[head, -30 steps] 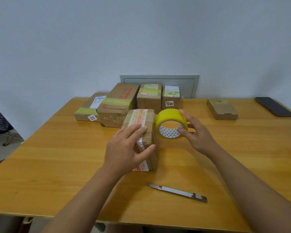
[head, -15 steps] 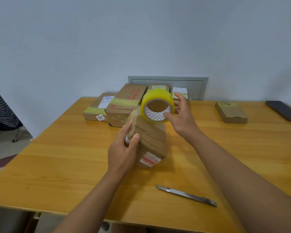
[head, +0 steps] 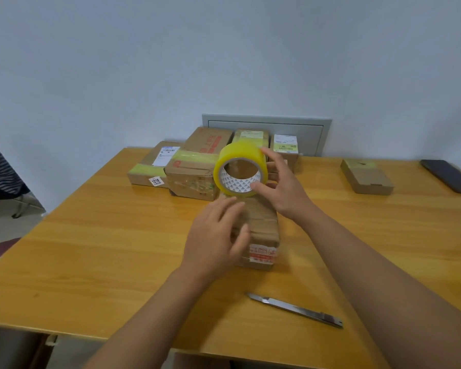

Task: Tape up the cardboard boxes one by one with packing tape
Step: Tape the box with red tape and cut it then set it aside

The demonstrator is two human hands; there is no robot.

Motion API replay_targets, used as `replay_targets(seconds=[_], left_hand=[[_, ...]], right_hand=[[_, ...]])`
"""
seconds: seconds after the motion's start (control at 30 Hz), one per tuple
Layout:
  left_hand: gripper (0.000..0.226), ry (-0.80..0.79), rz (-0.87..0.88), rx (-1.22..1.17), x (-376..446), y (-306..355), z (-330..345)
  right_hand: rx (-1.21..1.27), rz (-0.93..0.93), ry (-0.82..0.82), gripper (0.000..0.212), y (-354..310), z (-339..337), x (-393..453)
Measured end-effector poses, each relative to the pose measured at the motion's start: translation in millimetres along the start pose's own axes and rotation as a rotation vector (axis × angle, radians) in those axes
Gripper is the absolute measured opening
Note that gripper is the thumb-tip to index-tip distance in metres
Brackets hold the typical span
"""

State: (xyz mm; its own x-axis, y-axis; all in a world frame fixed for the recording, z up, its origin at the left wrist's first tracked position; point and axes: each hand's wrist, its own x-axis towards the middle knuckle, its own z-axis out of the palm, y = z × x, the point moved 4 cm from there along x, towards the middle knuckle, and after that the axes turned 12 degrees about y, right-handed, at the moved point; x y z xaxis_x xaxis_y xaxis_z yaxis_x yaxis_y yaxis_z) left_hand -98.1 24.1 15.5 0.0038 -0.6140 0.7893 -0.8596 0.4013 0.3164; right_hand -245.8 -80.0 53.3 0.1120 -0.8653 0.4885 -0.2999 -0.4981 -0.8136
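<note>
Right hand: grasping the yellow tape roll by its rim, thumb on the near edge, fingers curved over the far side; the roll is held upright, clear of the desk, above the far end of the brown box. Left hand: fingers extended and loosely spread, laid against the left side and top of that box; the hand is blurred, and firm contact cannot be confirmed.

The brown box sits near the middle of the desk, printed label on its near end, contents not visible. Four closed boxes are grouped at the far edge, some banded with yellowish tape. One small flat box lies toward the far right, beside a dark phone at the right edge. A metal utility knife lies near the front edge.

Against half a second ago: the box was tilted up in a left-hand pinch; it now lies flat, and the left hand has released to an open lay.
</note>
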Motion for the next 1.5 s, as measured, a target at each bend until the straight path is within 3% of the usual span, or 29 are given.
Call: replay_targets(seconds=[0.07,0.17,0.5,0.7,0.87,1.3,1.5], left_hand=[[0.05,-0.07,0.189,0.08,4,11,8],[0.068,-0.193,0.275,0.195,1,14,20],[0.074,-0.251,0.227,0.271,1,16,23],[0.074,-0.237,0.209,0.255,1,15,22],[0.075,-0.248,0.205,0.265,2,16,22],[0.077,-0.276,0.17,0.265,7,24,16],[0.104,-0.435,0.092,0.353,25,37,16]], right_hand=[[0.026,0.014,0.004,0.073,2,0,0],[0.048,0.032,-0.016,0.076,6,3,0],[0.048,0.043,-0.042,0.074,5,-2,5],[-0.039,0.038,0.078,0.066,13,-52,10],[-0.361,0.003,0.091,0.064,34,-102,-2],[-0.333,0.023,0.059,0.065,69,-93,-29],[-0.378,-0.034,0.085,0.068,68,-89,-33]])
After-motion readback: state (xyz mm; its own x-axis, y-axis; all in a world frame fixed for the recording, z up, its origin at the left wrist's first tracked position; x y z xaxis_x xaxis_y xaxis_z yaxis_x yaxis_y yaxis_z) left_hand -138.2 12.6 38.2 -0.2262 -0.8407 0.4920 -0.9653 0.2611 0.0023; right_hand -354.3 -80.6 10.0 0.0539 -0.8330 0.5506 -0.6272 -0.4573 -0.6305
